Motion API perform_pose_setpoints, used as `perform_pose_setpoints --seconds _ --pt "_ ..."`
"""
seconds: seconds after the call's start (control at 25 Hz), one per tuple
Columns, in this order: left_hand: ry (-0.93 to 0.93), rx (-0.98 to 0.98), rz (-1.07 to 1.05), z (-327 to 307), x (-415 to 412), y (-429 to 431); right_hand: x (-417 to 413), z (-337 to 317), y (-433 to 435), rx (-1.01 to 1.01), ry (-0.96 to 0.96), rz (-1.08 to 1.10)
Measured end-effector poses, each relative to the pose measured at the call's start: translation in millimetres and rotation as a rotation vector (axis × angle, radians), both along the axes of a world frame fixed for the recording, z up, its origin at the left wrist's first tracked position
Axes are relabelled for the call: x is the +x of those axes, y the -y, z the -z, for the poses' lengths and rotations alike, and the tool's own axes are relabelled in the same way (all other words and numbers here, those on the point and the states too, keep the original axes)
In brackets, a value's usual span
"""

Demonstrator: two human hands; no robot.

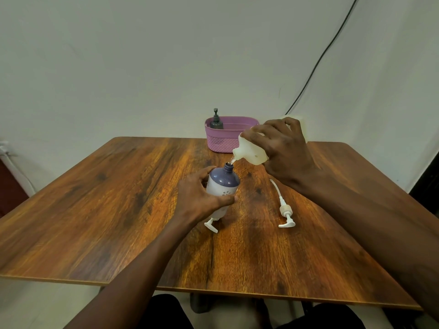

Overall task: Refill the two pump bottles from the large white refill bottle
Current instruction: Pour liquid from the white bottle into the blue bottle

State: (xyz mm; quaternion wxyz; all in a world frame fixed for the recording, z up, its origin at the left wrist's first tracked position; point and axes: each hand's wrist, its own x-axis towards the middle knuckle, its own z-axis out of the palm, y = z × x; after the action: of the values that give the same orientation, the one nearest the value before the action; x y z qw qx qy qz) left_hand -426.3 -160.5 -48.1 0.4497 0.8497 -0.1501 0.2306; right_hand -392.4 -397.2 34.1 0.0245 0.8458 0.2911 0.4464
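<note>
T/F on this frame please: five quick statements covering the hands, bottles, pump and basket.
1. The right hand tilts the refill bottle over the purple bottle. True.
2. The left hand is idle. False: it grips the purple bottle.
3. The purple bottle's pump is screwed on. False: its neck is open; a pump lies on the table.
4. A grey pump bottle stands in the pink basket. True.
5. The basket sits at the table's near edge. False: it is at the far edge.

Pink basket [223, 141] — purple-topped bottle [224, 180].
</note>
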Motion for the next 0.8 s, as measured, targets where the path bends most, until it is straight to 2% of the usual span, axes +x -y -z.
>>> perform_pose_setpoints --seconds 0.8 --pt "0.010 0.017 0.018 4.5 2.3 -1.4 -0.8 2.0 -1.4 -0.037 0.011 -0.002"
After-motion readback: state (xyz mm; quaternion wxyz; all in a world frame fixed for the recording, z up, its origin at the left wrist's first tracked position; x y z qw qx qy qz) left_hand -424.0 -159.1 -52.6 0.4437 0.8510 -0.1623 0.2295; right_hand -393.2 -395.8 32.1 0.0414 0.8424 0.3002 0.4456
